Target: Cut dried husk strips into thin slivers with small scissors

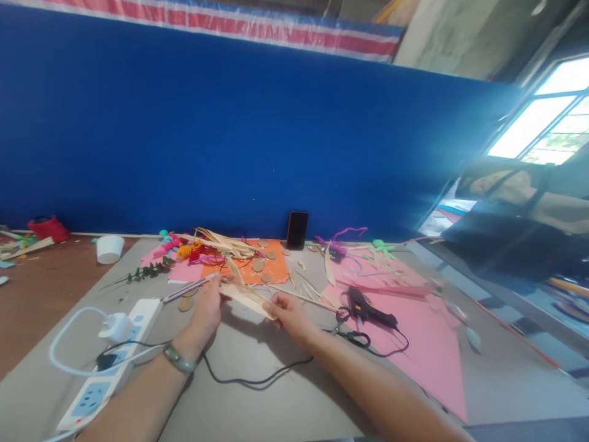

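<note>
A pale, dried corn husk strip point(248, 299) is stretched above the table between my two hands. My left hand point(209, 307), a bangle on its wrist, pinches the strip's left end. The other end is between the thumb and fingers of my right hand point(289, 316). Beside my left hand is a slim pen point(188, 288); I cannot tell whether it touches the fingers. Black-handled scissors point(356, 337) and a black hot glue gun point(370, 309) lie right of my right hand. A thin stick point(304, 298) runs behind it.
A white power strip point(117, 362) with plugs stands at left, and a black cable point(257, 382) crosses the table front. Husk strips point(225, 240) lie on orange paper point(276, 270) at the back. A phone point(297, 230) leans on the blue panel point(257, 123). Pink sheets point(427, 356) lie right.
</note>
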### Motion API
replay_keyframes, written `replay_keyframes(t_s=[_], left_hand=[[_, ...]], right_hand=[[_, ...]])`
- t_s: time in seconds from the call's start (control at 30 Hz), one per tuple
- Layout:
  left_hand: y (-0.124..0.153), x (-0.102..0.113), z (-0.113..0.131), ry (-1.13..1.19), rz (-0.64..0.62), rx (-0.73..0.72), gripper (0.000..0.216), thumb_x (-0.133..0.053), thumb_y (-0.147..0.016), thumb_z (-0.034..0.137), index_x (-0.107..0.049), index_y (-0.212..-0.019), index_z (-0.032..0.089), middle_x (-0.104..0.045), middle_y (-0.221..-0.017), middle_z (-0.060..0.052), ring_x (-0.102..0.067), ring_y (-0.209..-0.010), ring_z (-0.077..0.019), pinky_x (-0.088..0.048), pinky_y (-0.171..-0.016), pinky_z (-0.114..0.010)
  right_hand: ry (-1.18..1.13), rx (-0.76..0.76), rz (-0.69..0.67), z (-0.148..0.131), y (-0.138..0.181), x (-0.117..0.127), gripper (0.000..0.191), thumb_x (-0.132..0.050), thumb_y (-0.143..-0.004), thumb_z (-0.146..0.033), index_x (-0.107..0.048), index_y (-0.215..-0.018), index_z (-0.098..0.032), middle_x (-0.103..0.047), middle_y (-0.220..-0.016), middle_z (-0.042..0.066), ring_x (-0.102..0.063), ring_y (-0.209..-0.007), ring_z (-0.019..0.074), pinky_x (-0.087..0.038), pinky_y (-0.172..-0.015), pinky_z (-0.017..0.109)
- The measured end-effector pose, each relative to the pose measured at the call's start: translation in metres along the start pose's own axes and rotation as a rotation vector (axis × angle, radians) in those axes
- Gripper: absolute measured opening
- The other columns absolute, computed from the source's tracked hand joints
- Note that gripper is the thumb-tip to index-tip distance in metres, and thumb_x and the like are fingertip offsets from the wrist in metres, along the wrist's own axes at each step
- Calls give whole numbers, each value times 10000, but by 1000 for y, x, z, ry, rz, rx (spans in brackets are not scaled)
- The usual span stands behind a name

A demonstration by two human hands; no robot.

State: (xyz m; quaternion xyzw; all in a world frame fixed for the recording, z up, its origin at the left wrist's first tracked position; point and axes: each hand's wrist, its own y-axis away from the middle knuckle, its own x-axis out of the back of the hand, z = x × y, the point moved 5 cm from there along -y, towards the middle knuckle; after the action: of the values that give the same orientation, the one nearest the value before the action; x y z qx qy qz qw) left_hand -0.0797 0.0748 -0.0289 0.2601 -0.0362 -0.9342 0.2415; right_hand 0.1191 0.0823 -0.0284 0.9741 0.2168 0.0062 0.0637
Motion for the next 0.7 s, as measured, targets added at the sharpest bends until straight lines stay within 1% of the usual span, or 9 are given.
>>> replay_keyframes(t_s=[0.1, 0.17, 0.2, 0.27, 0.33, 0.37, 0.43, 0.53, 0.7], left_hand=[[-1, 0, 9, 162, 2, 44, 441, -391, -864, 484, -644, -940, 131, -699, -755, -88, -641, -672, -163, -504, -646, -273], [5, -4, 12, 201, -30, 26, 450, -405, -850, 527, -611, -1019, 164, -699, -866, -84, -653, -764, -165, -508, -685, -280], [10, -8, 9, 185, -76, 42, 408, -485, -819, 512, -613, -996, 167, -694, -866, -78, -652, -772, -168, -507, -691, -280], [23, -23, 0, 56, -287, 88, 332, -648, -740, 414, -629, -953, 161, -689, -886, -75, -644, -783, -167, -495, -696, -257], [37, -32, -13, -89, -446, 149, 330, -706, -686, 389, -653, -899, 143, -688, -795, -71, -639, -697, -177, -488, -652, -268], [42, -34, -18, -161, -485, 171, 321, -708, -683, 388, -662, -872, 133, -682, -737, -67, -628, -636, -175, -480, -609, -271], [45, -32, -21, -273, -453, 143, 298, -703, -678, 401, -671, -754, 114, -647, -616, -48, -579, -529, -151, -445, -535, -255], [41, -26, -15, -346, -349, 50, 278, -733, -643, 372, -650, -607, 109, -594, -526, -19, -512, -478, -112, -391, -495, -221], [41, -29, -18, -384, -451, 61, 266, -761, -603, 351, -673, -641, 102, -644, -587, -44, -542, -514, -129, -392, -520, -226]], right_hand=[[-62, -9, 77, 1, -3, 5, 383, -698, -657, -490, -490, -655, -168, -617, -522, -22, -396, -349, 40, -268, -366, 169], [-139, -7, 124, 3, -3, 6, 382, -693, -661, -491, -491, -696, -169, -636, -552, -15, -412, -345, 41, -297, -362, 166], [-171, -5, 132, 4, -3, 4, 378, -691, -667, -486, -493, -724, -170, -648, -573, -10, -435, -353, 46, -323, -369, 167], [-205, 3, 120, 5, -2, -1, 371, -689, -680, -471, -491, -778, -173, -668, -613, 0, -500, -391, 63, -373, -396, 172], [-204, 3, 83, 7, 1, -9, 371, -681, -696, -469, -477, -806, -179, -678, -633, 3, -555, -430, 87, -394, -412, 179], [-199, 0, 57, 8, 3, -12, 375, -677, -702, -475, -469, -810, -183, -678, -630, 1, -569, -436, 97, -395, -412, 183], [-188, -5, -5, 10, 5, -17, 383, -670, -707, -489, -458, -808, -187, -673, -618, -5, -581, -439, 113, -397, -414, 195], [-148, 11, -43, 11, 5, -18, 379, -701, -684, -470, -474, -782, -183, -647, -593, -20, -576, -461, 112, -397, -439, 202], [-76, 78, 38, 3, -1, -6, 341, -765, -630, -400, -539, -742, -171, -590, -603, -32, -511, -519, 93, -375, -490, 209]])
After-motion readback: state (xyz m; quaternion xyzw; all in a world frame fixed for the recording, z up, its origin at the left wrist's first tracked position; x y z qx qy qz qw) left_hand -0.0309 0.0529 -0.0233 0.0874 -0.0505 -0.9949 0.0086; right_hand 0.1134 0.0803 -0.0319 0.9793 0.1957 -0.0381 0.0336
